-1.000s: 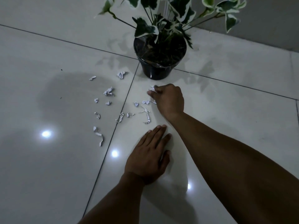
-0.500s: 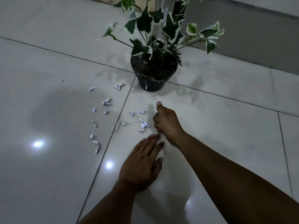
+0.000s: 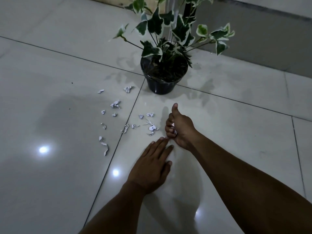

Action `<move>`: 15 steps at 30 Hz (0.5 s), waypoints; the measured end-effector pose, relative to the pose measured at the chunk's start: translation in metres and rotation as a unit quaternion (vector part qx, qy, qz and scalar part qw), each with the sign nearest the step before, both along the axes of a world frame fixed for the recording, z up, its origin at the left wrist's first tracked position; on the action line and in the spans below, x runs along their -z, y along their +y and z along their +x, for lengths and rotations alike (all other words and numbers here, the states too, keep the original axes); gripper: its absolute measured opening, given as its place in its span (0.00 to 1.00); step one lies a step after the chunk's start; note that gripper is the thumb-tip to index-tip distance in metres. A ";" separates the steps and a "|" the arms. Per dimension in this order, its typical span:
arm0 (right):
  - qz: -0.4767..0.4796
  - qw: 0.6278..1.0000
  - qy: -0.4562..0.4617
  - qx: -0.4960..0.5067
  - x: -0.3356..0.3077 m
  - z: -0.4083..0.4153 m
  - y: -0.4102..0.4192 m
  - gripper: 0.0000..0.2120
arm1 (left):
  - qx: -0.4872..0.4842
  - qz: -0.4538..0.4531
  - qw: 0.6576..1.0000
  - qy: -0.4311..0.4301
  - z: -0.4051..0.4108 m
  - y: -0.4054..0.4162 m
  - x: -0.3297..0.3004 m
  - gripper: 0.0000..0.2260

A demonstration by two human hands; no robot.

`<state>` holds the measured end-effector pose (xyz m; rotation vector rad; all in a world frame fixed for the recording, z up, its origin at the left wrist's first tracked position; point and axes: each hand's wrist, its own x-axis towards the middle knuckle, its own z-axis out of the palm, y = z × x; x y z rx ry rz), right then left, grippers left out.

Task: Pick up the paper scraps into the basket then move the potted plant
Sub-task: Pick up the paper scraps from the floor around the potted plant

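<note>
Several white paper scraps [image 3: 115, 104] lie scattered on the pale tiled floor, left of and in front of the potted plant [image 3: 163, 81], a black pot with green-and-white leaves. My right hand [image 3: 179, 128] is curled around a few paper scraps, thumb pointing up, just right of a crumpled scrap cluster [image 3: 152, 127]. My left hand [image 3: 152, 166] lies flat on the floor with fingers spread, its fingertips close under the right hand. No basket is in view.
A grey wall base [image 3: 253, 39] runs behind the plant at the right. A wooden edge [image 3: 118, 2] shows at the top. Tile joints cross the glossy floor [image 3: 50, 183], which reflects two light spots.
My right hand has drawn back from near the pot toward me, fingers now closed around scraps with the thumb raised. The view has tilted up, showing more of the plant.
</note>
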<state>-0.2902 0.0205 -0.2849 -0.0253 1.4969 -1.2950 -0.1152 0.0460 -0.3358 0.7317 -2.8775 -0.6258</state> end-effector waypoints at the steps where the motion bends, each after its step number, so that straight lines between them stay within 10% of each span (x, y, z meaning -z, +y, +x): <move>1: 0.009 1.000 0.018 -0.001 -0.001 0.001 -0.002 0.26 | -0.004 -0.002 1.000 -0.001 0.001 0.001 0.000 0.23; 8: 0.028 0.977 0.183 -0.106 0.000 0.014 -0.013 0.23 | -0.092 -0.041 0.994 0.034 0.042 -0.001 0.002 0.18; 15: 0.057 0.724 0.614 -0.309 0.016 0.029 -0.004 0.17 | -0.138 -0.049 0.989 -0.002 0.054 -0.013 0.004 0.19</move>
